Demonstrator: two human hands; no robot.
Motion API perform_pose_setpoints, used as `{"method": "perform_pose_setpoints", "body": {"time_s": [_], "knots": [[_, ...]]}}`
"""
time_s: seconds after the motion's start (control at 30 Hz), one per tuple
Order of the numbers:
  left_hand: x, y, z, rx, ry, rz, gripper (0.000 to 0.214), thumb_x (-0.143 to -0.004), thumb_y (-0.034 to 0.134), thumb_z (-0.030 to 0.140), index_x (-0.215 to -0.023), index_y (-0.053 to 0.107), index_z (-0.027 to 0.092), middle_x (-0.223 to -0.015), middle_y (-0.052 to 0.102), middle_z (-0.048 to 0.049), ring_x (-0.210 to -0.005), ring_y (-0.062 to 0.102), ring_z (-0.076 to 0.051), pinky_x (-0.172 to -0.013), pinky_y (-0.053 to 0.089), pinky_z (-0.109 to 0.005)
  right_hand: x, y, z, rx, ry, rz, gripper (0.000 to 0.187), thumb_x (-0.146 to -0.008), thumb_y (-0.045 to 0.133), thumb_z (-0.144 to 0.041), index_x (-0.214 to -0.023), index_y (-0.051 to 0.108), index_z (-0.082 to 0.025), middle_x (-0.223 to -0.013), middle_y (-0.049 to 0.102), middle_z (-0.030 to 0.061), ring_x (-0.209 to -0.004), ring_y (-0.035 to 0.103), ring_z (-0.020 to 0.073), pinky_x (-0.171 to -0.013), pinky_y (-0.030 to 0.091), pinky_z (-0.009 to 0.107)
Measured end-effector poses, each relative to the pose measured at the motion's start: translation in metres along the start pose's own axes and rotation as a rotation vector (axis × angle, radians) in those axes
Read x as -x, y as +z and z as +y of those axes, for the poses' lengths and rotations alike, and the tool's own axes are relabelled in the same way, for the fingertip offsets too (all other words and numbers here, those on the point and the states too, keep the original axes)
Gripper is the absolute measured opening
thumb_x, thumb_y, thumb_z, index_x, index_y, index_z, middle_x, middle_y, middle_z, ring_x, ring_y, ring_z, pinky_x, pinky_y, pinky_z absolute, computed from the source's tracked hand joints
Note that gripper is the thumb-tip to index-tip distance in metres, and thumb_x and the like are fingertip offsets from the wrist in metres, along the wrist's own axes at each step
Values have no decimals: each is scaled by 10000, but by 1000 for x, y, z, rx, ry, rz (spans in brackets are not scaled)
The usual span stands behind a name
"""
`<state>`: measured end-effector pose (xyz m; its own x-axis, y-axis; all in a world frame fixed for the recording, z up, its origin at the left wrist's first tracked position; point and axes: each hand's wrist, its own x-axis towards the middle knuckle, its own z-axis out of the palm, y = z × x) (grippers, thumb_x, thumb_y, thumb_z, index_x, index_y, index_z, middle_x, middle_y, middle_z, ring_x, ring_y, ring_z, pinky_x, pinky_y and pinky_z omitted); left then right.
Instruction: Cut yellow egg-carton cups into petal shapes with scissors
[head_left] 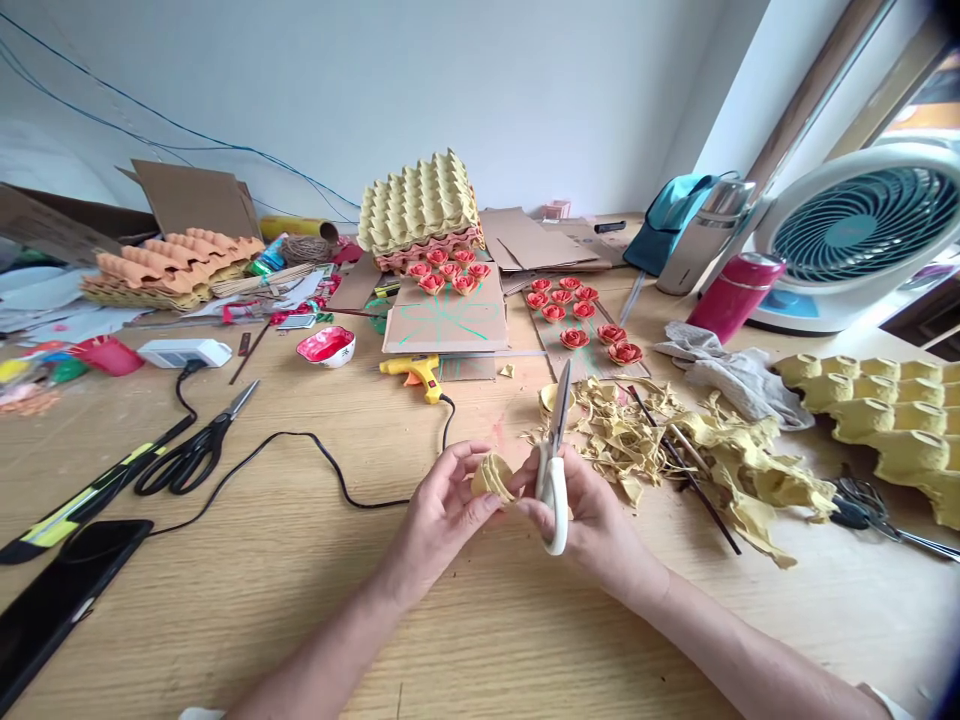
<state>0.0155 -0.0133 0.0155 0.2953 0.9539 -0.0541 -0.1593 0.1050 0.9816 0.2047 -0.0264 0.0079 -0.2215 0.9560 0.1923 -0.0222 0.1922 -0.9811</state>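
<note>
Between the thumb and fingers of my left hand (pixel 454 497) is a small yellow egg-carton cup (pixel 493 478), with curved layers showing at its rim. My right hand (pixel 589 505) grips white-handled scissors (pixel 555 470), their blades pointing up and away from me. The right fingertips come close to the cup; whether they touch it I cannot tell. Just beyond the right hand lies a heap of torn yellow carton scraps (pixel 622 440), with another yellow cup (pixel 557 398) at its left edge. A yellow glue gun (pixel 420 375) rests on the table beyond my left hand.
Red paper roses stand on cardboard (pixel 450 325) and on a second board (pixel 555 340). Egg trays (pixel 420 205) are stacked behind; more trays (pixel 885 400) lie right. Black scissors (pixel 199 445), a cutter (pixel 82 500) and a phone (pixel 67 600) lie left. A fan (pixel 862 230) stands right.
</note>
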Motion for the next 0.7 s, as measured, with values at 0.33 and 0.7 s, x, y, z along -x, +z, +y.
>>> {"method": "perform_pose_setpoints", "body": {"time_s": [0.33, 0.7], "knots": [[1, -3, 1, 220, -190, -22, 439, -823, 740, 393, -1176, 571, 194, -1076, 661, -75, -906, 711, -213, -730, 571, -281, -4, -3, 3, -140, 49, 15, 242, -874, 705, -311, -1021, 528, -235, -988, 669, 33, -803, 655, 167, -757, 519, 316], [-1, -3, 0, 302, -292, -124, 463, -804, 747, 396, -1178, 603, 164, -1023, 672, -79, -832, 694, -169, -706, 571, -258, 0, 1, -1, -55, 64, -22, 247, -833, 738, -270, -972, 537, -240, -898, 625, 8, -815, 579, 170, -728, 491, 294]]}}
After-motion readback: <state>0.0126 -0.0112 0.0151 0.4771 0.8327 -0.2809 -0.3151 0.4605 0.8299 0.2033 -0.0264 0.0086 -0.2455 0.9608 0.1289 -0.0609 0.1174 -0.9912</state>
